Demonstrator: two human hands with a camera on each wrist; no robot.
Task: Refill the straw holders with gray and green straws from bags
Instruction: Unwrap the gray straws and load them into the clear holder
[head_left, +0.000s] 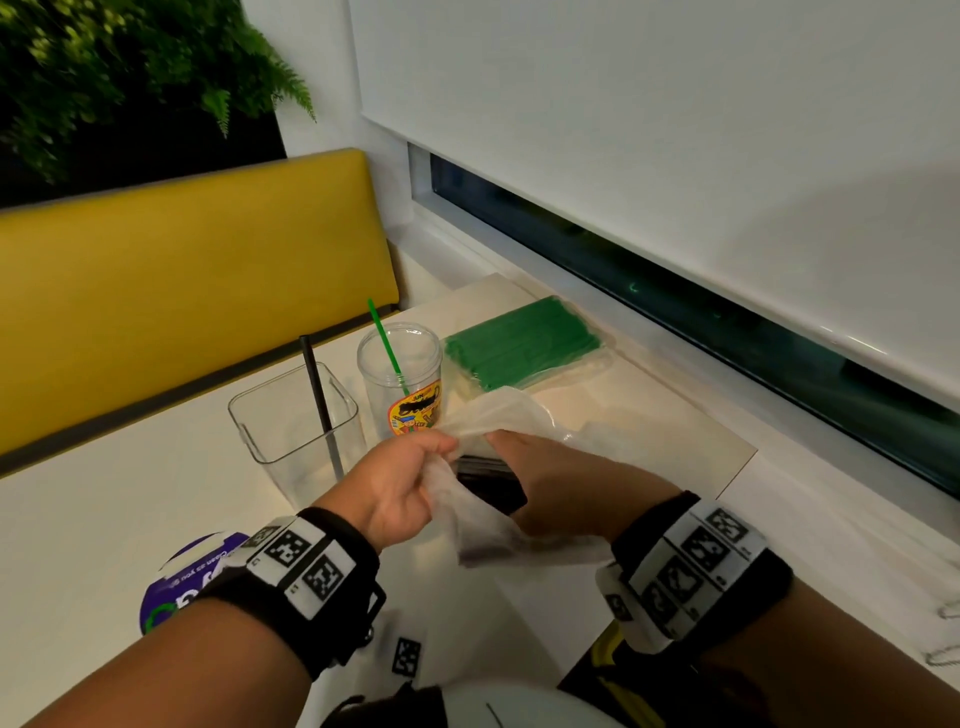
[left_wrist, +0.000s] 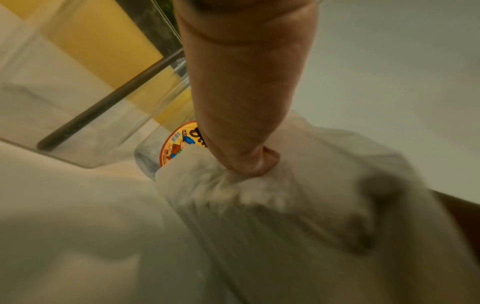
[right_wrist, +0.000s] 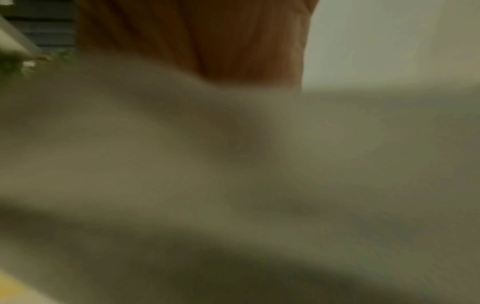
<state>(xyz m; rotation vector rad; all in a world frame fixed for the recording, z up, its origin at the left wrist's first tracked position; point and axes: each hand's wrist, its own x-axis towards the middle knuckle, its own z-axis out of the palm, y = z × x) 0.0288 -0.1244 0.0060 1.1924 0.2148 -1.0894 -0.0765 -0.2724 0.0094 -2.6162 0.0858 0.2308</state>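
— Inspector: Report the hands.

— Operator: I see the left hand (head_left: 400, 480) pinching the edge of a clear plastic bag (head_left: 483, 514), fingers curled on the film. The left wrist view confirms it: a fingertip (left_wrist: 249, 164) presses into bunched plastic. My right hand (head_left: 550, 478) is at the mouth of that bag; its fingers are hidden by the film, so I cannot tell whether they grip anything. The right wrist view is blurred and settles nothing.

— Inspector: Contents of the bag?

— Operator: Dark gray straws (head_left: 491, 486) show through it, between the two hands, held just above the table (head_left: 104, 519).

— Inspector: The holders?

— Operator: Two, side by side beyond the hands. The square clear holder (head_left: 296, 415) on the left has one dark straw (head_left: 319, 400) leaning in it. The round clear jar (head_left: 400, 379) with a colourful label holds one green straw (head_left: 387, 345), tilted. The bag touches or overlaps the jar's lower front; I cannot tell which.

— Inspector: Green stock?

— Operator: A flat pack of green straws (head_left: 524, 348) lies on the table just right of the jar, near the window sill (head_left: 675, 364).

— Inspector: Anything else?

— Operator: A yellow bench back (head_left: 182, 280) behind the table, and a purple round sticker (head_left: 192, 577) under my left wrist.
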